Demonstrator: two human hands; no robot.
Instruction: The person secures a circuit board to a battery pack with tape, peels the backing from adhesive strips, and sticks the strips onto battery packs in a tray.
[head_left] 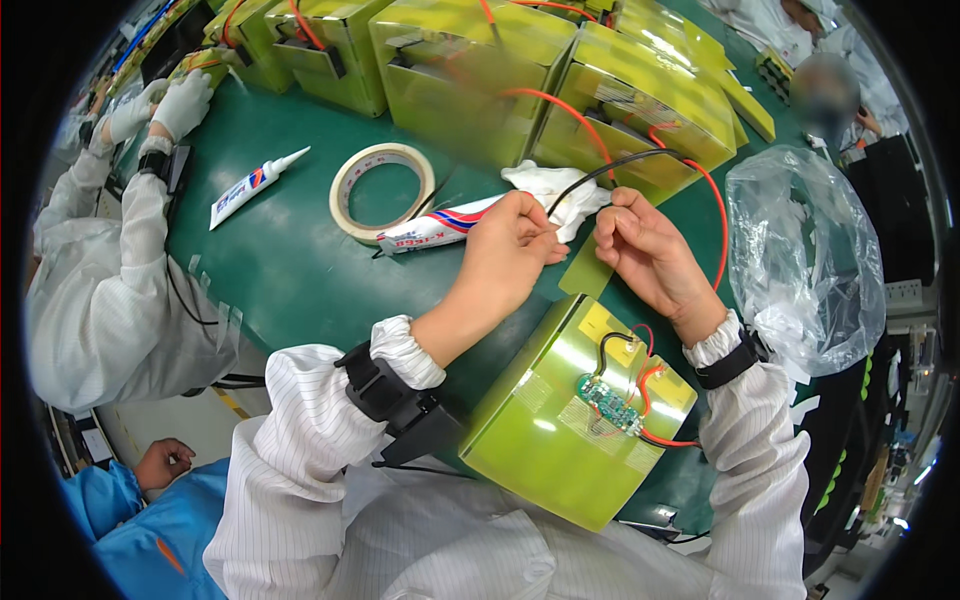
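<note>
- Left hand (512, 245): fingers pinched shut on black wire (600, 172), above green counter (290, 270).
- Right hand (645, 250): fingers curled closed; hold on anything cannot be told.
- Yellow-green battery pack (560, 420): near edge, below both hands.
- Tape roll (382, 190), sealant tube (440, 228): left of hands.

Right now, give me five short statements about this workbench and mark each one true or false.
1. The left hand pinches the black wire. True.
2. The roll of tape stands on its edge. False: it lies flat on the green table.
3. The yellow-green battery pack nearest the person carries a small green circuit board. True.
4. The right hand grips the adhesive tube. False: that tube lies on the table to the left of the left hand, and the right hand is at the wire.
5. A clear plastic bag sits to the right of the right hand. True.
</note>
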